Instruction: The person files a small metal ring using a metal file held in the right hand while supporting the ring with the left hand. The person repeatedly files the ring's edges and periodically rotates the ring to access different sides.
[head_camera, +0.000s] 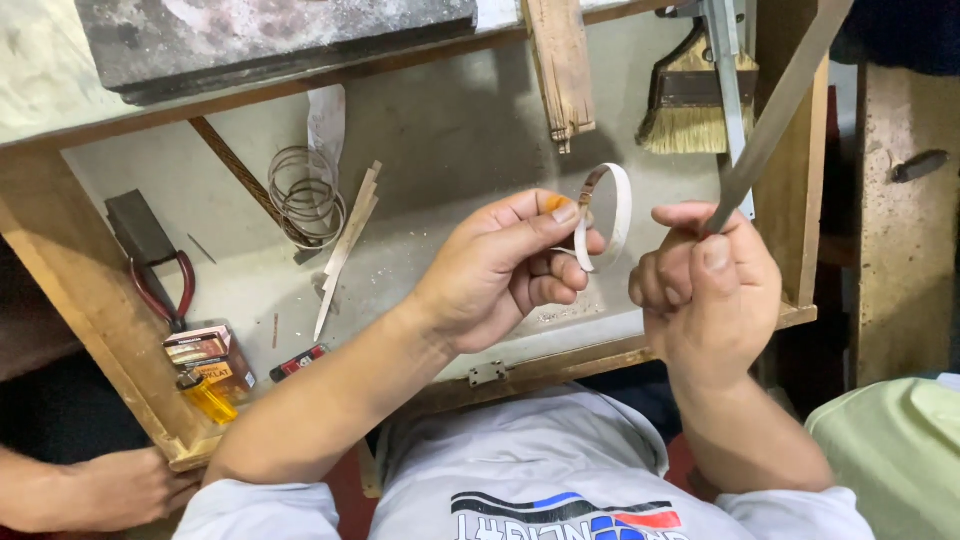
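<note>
- Holding things over a shallow wooden tray-like bench (100, 330) with a grey bed, the person works above the largest surface in view — a stone slab (270, 40) lies along its far edge and a bristle brush (695, 100) leans at the back right.
- Left hand (500, 275) is pinched shut on a thin white bangle ring (612, 215), thumb and forefinger clamping its near edge; the ring stands upright in the air between the 2 hands, above the bench's front rail.
- Right hand (715, 290) is closed round a long flat metal file (775, 110) that slants up and away.
- Risk, as I judge it: the ring is thin and held at 1 edge only, so a hard or skewed stroke could crack it or twist it loose — and the file's end sits near the left fingertips.
- Smaller clutter: wire coils (305, 195), red-handled pliers (165, 290), a yellow lighter (208, 400).
- Another person's hand (120, 490) rests at the bench's near-left corner.
</note>
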